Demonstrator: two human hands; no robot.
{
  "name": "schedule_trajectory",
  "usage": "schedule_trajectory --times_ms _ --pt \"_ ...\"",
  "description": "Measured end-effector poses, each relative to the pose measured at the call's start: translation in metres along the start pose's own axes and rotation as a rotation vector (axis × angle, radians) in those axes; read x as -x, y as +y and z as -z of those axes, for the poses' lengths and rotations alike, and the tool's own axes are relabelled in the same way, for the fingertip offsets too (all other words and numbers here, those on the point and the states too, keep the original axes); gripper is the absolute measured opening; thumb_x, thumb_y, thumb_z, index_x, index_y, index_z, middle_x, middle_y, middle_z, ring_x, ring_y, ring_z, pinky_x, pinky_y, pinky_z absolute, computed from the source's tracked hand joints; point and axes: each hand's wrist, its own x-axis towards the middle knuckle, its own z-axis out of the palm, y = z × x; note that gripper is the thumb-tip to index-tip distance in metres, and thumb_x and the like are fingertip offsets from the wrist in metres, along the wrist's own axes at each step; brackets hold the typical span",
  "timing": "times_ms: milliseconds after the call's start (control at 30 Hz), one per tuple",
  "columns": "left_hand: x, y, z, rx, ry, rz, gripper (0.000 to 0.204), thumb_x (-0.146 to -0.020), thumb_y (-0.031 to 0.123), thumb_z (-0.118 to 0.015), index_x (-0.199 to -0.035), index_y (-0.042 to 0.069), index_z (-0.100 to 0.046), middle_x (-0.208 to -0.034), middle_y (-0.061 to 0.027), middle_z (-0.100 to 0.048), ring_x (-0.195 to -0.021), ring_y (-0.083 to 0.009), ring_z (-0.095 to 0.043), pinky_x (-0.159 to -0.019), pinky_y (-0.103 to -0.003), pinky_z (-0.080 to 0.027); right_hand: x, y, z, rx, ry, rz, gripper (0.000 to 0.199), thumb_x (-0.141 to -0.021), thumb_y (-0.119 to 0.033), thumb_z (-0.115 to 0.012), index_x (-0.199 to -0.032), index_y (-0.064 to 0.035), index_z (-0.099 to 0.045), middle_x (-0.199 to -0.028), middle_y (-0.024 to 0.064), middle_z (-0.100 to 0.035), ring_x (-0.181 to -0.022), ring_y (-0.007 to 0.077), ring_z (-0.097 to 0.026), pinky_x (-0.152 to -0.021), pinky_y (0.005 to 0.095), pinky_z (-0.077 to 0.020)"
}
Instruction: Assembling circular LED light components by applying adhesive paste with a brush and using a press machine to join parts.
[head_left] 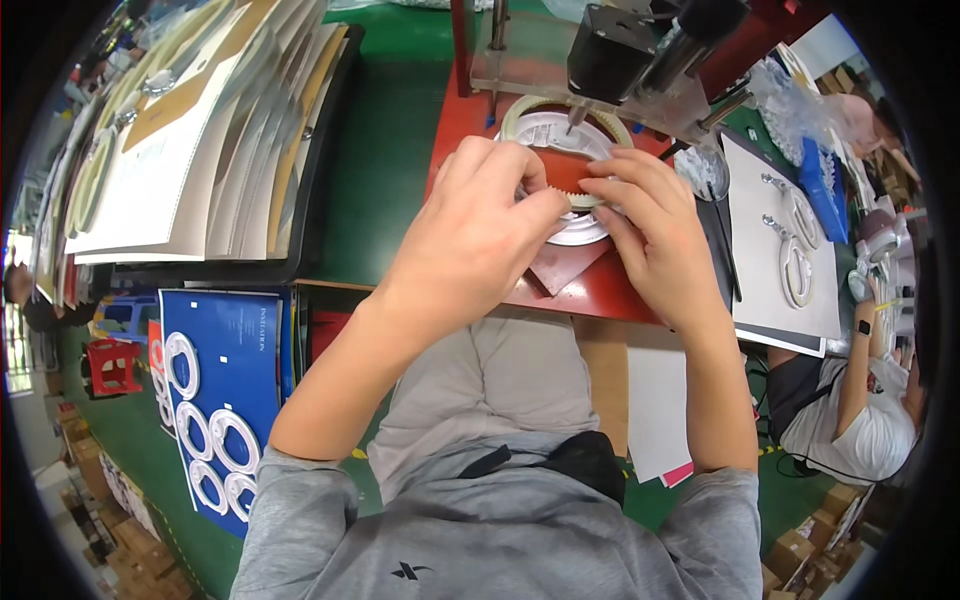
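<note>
A cream ring with small teeth along its edge (579,201) lies between my two hands, over a white plastic ring (578,234) on the red machine base (460,120). My left hand (470,225) is closed, its thumb and forefinger pinched at the ring's left side. Bent around the ring's right side are the fingers and thumb of my right hand (660,225). Both hands cover parts of the rings. Just beyond my fingers, a second cream rim (545,103) curves around a white part (555,132), below a thin metal rod (576,119).
A black motor block (612,52) and a clear plate (530,75) hang over the work. Tall stacked cards (190,150) stand at left, above white rings on a blue board (250,330). At right are a card with ring parts (765,270), a blue bin (822,185) and another person (850,420).
</note>
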Motion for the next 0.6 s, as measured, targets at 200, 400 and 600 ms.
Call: schedule_trajectory --times_ms 200,400,600 --pt "-0.003 0.0 0.004 0.001 -0.035 -0.016 0.015 -0.081 0.003 -0.078 -0.094 0.006 -0.071 -0.103 -0.0057 -0.067 -0.1 -0.0298 -0.057 -0.091 -0.04 -0.047 -0.001 0.005 -0.002 -0.037 -0.015 0.009 0.022 -0.09 -0.008 -0.074 -0.111 -0.0097 -0.076 -0.109 0.0065 -0.069 -0.113 0.0294 -0.064 -0.099 0.0421 -0.0474" --pt "-0.003 -0.006 0.023 0.116 -0.112 0.003 0.016 -0.082 0.001 -0.076 -0.096 0.004 -0.068 -0.095 -0.0056 -0.07 -0.093 -0.0294 -0.058 -0.087 -0.039 -0.048 -0.002 0.0 -0.005 -0.039 0.021 -0.001 0.022 -0.085 -0.007 -0.076 -0.107 -0.0104 -0.079 -0.1 0.0044 -0.068 -0.101 0.0264 -0.065 -0.087 0.0402 -0.0495" --pt "-0.004 -0.012 0.026 0.158 -0.188 0.036 0.013 -0.084 0.0 -0.075 -0.094 0.003 -0.067 -0.092 -0.0081 -0.07 -0.089 -0.0302 -0.06 -0.082 -0.039 -0.05 0.0 -0.016 -0.011 -0.006 0.066 -0.066 0.023 -0.084 -0.006 -0.077 -0.107 -0.01 -0.08 -0.098 0.0047 -0.069 -0.097 0.026 -0.066 -0.083 0.0386 -0.0508"
